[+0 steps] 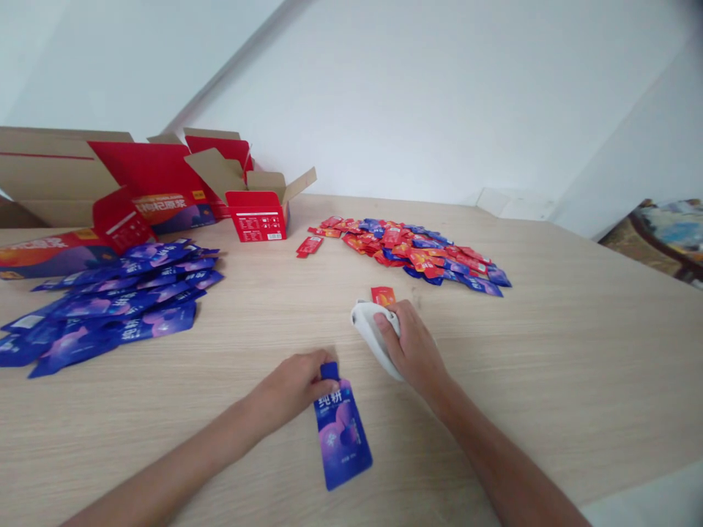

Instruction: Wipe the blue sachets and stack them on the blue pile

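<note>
My left hand pinches the top of a blue pouch. My right hand is closed around a white tool, with a red sachet just beyond at twelve o'clock.

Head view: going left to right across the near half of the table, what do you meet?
blue sachet pile, left hand, blue sachet, right hand on white device
</note>
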A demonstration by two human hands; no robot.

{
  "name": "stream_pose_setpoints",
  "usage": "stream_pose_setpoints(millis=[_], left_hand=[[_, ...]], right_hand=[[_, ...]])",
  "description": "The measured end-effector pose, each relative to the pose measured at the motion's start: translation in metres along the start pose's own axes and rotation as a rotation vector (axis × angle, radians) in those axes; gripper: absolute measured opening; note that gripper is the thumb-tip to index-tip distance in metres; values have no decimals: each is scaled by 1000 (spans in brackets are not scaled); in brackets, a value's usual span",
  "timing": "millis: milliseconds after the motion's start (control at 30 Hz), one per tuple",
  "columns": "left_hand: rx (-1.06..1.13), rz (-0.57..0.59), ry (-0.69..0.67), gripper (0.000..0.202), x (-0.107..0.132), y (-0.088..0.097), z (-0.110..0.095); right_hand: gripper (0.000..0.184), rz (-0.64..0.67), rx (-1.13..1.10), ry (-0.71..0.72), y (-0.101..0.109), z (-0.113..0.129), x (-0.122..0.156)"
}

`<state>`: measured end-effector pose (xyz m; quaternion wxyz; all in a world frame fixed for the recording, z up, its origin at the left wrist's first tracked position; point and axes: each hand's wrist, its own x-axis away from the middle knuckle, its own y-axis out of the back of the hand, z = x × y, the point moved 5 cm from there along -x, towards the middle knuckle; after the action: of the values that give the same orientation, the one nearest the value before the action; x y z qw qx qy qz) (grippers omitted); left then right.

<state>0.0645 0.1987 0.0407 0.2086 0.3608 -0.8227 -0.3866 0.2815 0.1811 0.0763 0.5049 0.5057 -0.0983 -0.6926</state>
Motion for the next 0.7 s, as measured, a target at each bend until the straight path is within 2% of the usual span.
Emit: stream_pose_setpoints(millis=[133, 200, 300, 367, 433, 567, 633, 700], left_hand=[[50, -69, 2, 29, 0, 12, -11], [74, -179, -34, 33, 7, 27, -19], [54, -402, -278, 19, 33, 52, -38], [-63, -461, -472, 9, 54, 56, -50], [-224, -424, -579, 16, 72, 48, -57], [-438, -247, -617, 17, 93, 15, -58], [-510, -222, -617, 16, 102, 1, -57], [-616, -248, -604, 27, 113, -12, -55]], right_hand=[[23, 1, -4, -8, 1, -3, -1], [24, -6, -10, -5, 2, -4, -2], [25, -20, -16, 0, 6, -4, -2], [25, -26, -14, 1, 8, -4, -2], [24, -23, -13, 5, 9, -3, -2], [22, -8, -21, 13, 7, -1, -2], [22, 4, -24, 17, 5, 0, -1], [22, 20, -25, 26, 4, 1, -1]])
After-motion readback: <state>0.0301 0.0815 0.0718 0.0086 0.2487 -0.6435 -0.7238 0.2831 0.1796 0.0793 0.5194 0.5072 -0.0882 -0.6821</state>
